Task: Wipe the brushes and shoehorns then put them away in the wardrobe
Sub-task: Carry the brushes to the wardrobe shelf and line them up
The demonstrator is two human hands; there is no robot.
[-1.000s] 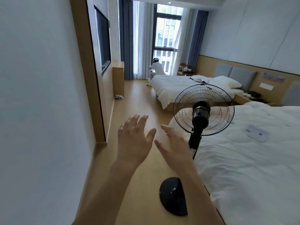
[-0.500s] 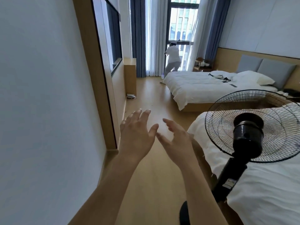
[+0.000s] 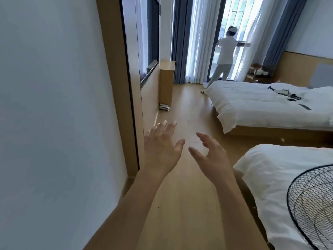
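The left hand [image 3: 160,147] was held out in front of the person, back up, fingers straight and a little spread, and it held nothing. The right hand [image 3: 210,156] was just beside it, also empty, with the fingers relaxed and a little bent and the thumb pointing toward the left hand. The two hands were near each other but did not touch. Both were in the air above the wooden floor [image 3: 187,204].

No brush, no shoehorn and no wardrobe could be seen from here, so I cannot tell where they were.

On the left stood a white wall [image 3: 54,105], and after it a wooden frame with a dark panel [image 3: 149,38]. Further along stood a low wooden cabinet [image 3: 166,82], and a white telephone [image 3: 164,107] lay on the floor at its foot. On the right the corner of a white bed [image 3: 281,177] was near, with the black grille of a fan [image 3: 311,204] in front of it. A second bed [image 3: 261,105] stood further back, with some small dark things on its cover. At the far window [image 3: 232,24], between blue and white curtains, another person [image 3: 225,56] in light clothes stood facing the glass.
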